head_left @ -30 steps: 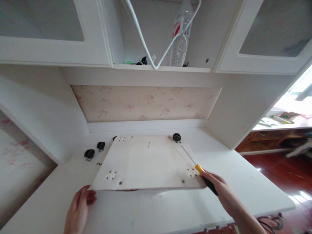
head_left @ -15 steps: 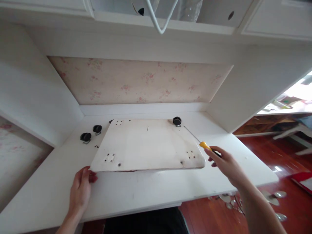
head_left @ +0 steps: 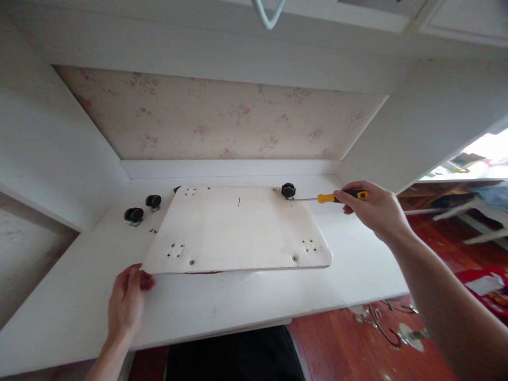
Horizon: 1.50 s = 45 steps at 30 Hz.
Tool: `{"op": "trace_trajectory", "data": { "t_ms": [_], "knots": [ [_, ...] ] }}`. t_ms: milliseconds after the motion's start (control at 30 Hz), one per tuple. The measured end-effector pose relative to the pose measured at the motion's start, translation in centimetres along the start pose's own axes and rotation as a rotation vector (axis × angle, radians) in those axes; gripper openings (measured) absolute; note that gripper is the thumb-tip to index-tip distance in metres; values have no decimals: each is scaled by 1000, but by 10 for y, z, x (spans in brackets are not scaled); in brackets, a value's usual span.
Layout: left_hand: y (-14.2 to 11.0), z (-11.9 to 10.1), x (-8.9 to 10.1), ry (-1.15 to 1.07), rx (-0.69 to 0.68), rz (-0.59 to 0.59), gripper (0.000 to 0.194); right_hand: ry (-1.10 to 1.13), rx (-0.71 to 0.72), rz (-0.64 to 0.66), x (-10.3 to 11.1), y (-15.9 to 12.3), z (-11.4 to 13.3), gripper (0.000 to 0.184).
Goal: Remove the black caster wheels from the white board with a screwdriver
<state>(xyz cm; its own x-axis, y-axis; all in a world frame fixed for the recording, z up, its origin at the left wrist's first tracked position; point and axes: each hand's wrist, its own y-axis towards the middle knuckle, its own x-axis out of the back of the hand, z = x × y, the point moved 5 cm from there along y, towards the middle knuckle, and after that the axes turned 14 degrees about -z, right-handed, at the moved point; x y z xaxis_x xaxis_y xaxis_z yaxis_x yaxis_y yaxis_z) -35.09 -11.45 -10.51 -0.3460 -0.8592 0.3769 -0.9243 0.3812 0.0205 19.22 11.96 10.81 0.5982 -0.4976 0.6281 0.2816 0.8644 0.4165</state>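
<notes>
A white board with rounded corners lies flat, screw holes showing near three of its corners. At its far right corner stands a black caster wheel. My right hand is closed around the yellow and black handle of a screwdriver. The screwdriver lies nearly level, its tip at the base of that caster; whether it touches a screw is too small to tell. My left hand is closed at the board's near left corner, gripping the edge. Two loose casters, one nearer and one farther, rest left of the board.
The board lies on a white desk between white side panels. Small screws lie beside the board's left edge. Overhead hangs a white bent rod. A light fixture with curved arms is on the red wooden floor at right.
My right hand has moved up and away from me, swinging the screwdriver from a slant to nearly level, its tip now at the caster base. My left hand stays at the corner. The view has shifted slightly.
</notes>
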Motion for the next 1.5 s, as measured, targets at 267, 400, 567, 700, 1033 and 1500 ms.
{"op": "trace_trajectory", "data": {
  "t_ms": [267,400,567,700,1033,1500],
  "knots": [
    [0,-7,1,32,11,-36,43,-180,118,26,-22,20,47,32],
    [-2,-15,2,90,11,-47,42,-268,267,0,-27,26,56,26],
    [-5,-19,4,209,-12,-44,45,-335,414,21,-32,31,64,25],
    [-8,-25,4,296,-31,-42,43,-339,494,63,-35,33,67,23],
    [-8,-24,2,334,-35,-49,33,-259,421,70,-33,45,62,21],
    [-13,-32,-2,438,-49,-111,32,-186,563,59,-40,56,64,20]
  ]
}}
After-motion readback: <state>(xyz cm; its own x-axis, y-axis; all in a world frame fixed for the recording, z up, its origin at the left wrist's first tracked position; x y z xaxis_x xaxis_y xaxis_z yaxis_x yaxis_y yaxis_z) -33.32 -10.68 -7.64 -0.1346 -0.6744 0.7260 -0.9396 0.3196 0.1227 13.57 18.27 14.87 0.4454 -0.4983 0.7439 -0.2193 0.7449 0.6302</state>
